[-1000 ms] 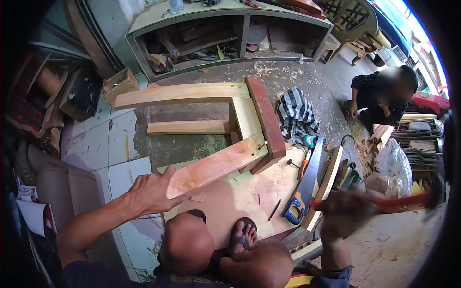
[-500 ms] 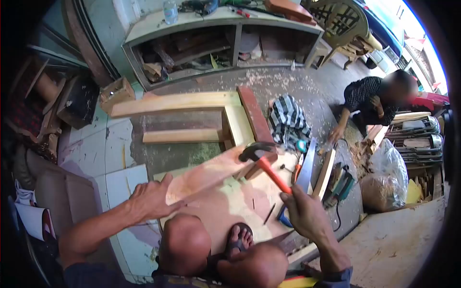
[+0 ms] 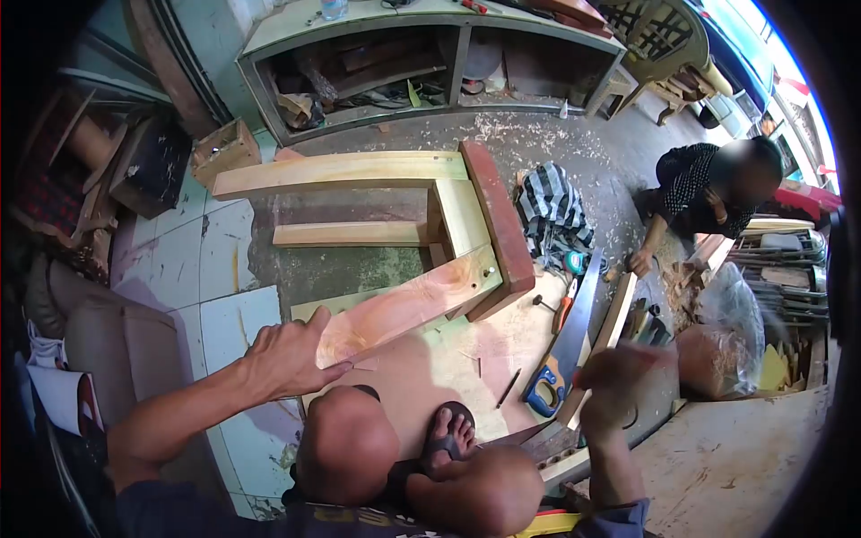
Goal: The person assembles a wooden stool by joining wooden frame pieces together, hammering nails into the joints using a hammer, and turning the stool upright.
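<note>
My left hand (image 3: 285, 357) is closed round the near end of a pale wooden leg (image 3: 408, 305). That leg belongs to a wooden frame lying on its side, with its far end against a red-brown board (image 3: 495, 220). A small nail or peg head (image 3: 490, 270) shows near the joint. Raised at the right, my right hand (image 3: 614, 390) is smeared by motion, still wrapped round the hammer, whose head is lost in the blur. Between the hands lie a handsaw (image 3: 569, 332) with a blue and orange handle and a dark pencil (image 3: 508, 387).
A person (image 3: 717, 184) crouches at the right, one hand near the floor. A checked cloth (image 3: 552, 211) and a tape measure (image 3: 574, 262) lie beyond the frame. A wood strip (image 3: 610, 336) and a plastic bag (image 3: 726, 345) are at the right. A low cabinet (image 3: 457, 72) stands behind.
The hammer has gone from over the joint to the right, up and away with my right hand. My left hand keeps its hold on the leg. The view has shifted slightly.
</note>
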`<state>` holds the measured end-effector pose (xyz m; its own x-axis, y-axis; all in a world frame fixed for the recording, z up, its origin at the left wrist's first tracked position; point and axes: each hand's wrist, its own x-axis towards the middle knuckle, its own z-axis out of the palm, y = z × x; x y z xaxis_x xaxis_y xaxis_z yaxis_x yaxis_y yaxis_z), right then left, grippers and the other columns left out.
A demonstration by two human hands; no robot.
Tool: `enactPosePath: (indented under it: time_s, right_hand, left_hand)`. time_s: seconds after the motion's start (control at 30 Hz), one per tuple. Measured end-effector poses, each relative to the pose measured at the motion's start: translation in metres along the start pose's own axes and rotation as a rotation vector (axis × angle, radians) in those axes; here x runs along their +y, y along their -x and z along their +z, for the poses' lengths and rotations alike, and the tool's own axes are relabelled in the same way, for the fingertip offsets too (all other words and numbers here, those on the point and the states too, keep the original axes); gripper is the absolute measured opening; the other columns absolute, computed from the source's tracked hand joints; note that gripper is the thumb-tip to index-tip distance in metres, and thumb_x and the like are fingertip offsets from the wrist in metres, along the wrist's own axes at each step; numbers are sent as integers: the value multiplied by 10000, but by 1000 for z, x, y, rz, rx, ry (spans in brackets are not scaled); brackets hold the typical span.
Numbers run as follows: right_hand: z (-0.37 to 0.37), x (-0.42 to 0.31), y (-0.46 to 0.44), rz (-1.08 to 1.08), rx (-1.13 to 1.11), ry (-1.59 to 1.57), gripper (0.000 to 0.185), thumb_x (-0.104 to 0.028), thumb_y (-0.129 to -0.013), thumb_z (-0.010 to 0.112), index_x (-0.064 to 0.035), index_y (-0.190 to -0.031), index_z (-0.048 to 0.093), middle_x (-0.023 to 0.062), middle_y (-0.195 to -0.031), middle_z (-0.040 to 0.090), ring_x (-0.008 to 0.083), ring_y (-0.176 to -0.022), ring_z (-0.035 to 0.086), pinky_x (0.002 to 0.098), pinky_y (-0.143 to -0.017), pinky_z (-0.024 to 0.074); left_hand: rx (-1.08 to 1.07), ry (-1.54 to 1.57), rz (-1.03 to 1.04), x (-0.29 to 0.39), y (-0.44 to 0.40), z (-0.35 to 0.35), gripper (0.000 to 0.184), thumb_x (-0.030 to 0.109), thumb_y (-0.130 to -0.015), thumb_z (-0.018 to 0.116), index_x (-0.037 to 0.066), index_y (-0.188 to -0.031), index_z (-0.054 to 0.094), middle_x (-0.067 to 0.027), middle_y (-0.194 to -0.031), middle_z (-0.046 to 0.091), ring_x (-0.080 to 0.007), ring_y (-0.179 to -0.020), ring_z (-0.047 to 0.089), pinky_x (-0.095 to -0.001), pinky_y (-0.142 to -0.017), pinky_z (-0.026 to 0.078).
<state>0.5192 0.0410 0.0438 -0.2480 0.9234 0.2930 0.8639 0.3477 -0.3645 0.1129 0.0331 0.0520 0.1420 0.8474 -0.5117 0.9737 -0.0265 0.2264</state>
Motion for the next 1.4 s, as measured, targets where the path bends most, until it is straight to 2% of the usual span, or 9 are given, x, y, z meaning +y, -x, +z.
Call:
enactPosePath:
  time_s: [0.07,0.23,0.33,0.53,0.63,0.83,1.17,1.37,1.4]
  right_hand:
    - [7,-24,-18,283,-447,-67,104,-134,-944,547,-35,-910,540,221,-683,581,474,-639,586,536,-545,442]
    - [-11,-18,5,404,217,-977,255,-247,-1006,561,0,-1050,516,80,-610,514,179,-543,592,413,-482,441]
    - [21,-3,-10,32,-292,134,299,-318,-998,569,-34,-972,480,42,-611,533,187,-511,569,410,-454,415]
    - [-5,-12,10,296,130,-869,172,-177,-999,491,-7,-996,520,127,-655,512,232,-549,595,433,-489,473]
    - [15,-11,-13,172,-491,34,199,-182,-975,532,-2,-1059,518,191,-637,528,309,-544,619,445,-489,478]
    - [20,-9,2,19,158,-826,161,-196,-999,539,-37,-988,514,63,-649,498,258,-460,466,411,-422,368]
    - [28,-22,4,215,-290,-44,166,-145,-965,573,-35,-849,529,184,-573,540,421,-497,532,472,-449,394]
    - [49,0,40,289,-9,-662,273,-248,-1019,519,-15,-876,525,66,-542,524,168,-475,564,355,-426,398]
    - [54,-4,22,146,-206,41,303,-279,-1026,508,-18,-873,520,51,-540,528,168,-468,555,348,-422,387]
  left_hand:
    - [15,-15,12,0,-2,-1,666,520,-842,680,-33,-1128,444,-306,-764,653,-500,-729,671,-570,-672,550]
    - [46,-4,17,0,-2,2,669,508,-847,676,-40,-1150,442,-304,-736,651,-508,-705,666,-566,-648,551]
    - [30,27,29,-1,-2,0,679,521,-842,681,-40,-1144,445,-301,-736,653,-513,-710,666,-567,-668,553]
    - [-76,2,-41,3,1,5,705,547,-840,681,-36,-1152,436,-330,-817,659,-509,-799,676,-582,-723,544]
    - [-40,-7,-22,2,-3,-2,675,528,-851,673,-36,-1139,439,-313,-810,663,-509,-778,675,-583,-716,547]
    - [-1,28,24,0,-2,-1,686,515,-855,671,-51,-1169,447,-320,-798,659,-513,-765,674,-584,-709,548]
    - [38,16,0,-3,-3,3,676,506,-839,694,-19,-1188,450,-305,-823,673,-494,-756,684,-558,-690,561]
    - [-41,14,-8,3,-1,-5,680,523,-834,689,-44,-1129,458,-319,-802,665,-502,-766,680,-569,-725,550]
    - [-3,12,-9,4,-3,-5,680,523,-834,689,-44,-1129,458,-319,-802,665,-502,-766,680,-569,-725,550]
